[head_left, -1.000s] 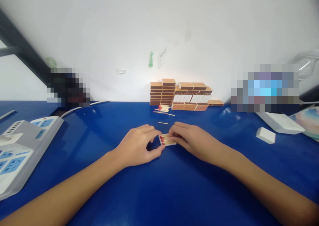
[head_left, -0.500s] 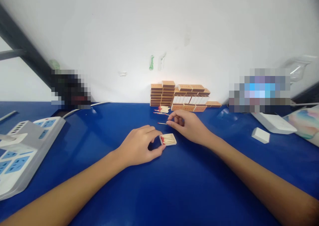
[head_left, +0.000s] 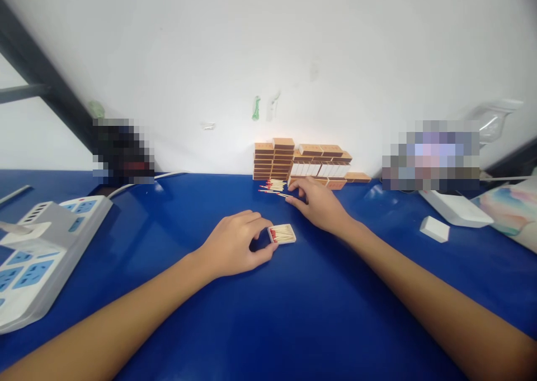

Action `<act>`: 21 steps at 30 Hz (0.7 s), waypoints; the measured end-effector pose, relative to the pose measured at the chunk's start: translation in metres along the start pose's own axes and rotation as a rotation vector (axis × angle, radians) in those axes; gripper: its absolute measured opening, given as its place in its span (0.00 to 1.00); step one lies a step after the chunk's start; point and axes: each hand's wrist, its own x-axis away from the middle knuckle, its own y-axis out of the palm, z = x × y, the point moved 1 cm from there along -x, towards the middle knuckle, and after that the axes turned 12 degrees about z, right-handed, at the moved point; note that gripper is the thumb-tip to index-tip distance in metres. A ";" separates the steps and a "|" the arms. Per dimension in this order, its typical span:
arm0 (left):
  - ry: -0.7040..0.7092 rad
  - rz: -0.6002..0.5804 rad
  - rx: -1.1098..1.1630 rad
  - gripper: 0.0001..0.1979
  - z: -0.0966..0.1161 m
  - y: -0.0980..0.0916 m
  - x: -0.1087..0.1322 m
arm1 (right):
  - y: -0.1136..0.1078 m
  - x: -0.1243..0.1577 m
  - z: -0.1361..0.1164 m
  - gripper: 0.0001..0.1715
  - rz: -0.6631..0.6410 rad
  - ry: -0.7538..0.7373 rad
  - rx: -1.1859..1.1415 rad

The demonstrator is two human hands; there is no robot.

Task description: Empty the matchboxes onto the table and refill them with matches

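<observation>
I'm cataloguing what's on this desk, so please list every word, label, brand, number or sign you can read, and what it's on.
No text is readable.
Stacked matchboxes: reddish print on some faces, too small and blurred to read.
Match tray: no print visible.
Power strip: no legible lettering.
Pixelated areas: any text there is hidden.

Matches (head_left: 283, 233) in tray (head_left: 286, 242), stacked matchboxes (head_left: 273, 164) behind, power strip (head_left: 54, 252) left
</observation>
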 end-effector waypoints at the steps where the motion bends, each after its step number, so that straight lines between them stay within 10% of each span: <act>1: 0.002 0.001 -0.001 0.12 0.000 0.000 0.000 | 0.001 -0.001 0.001 0.05 -0.006 0.016 0.004; 21: -0.033 0.001 -0.030 0.12 -0.006 -0.001 -0.002 | -0.039 0.042 -0.058 0.09 -0.343 -0.154 -0.078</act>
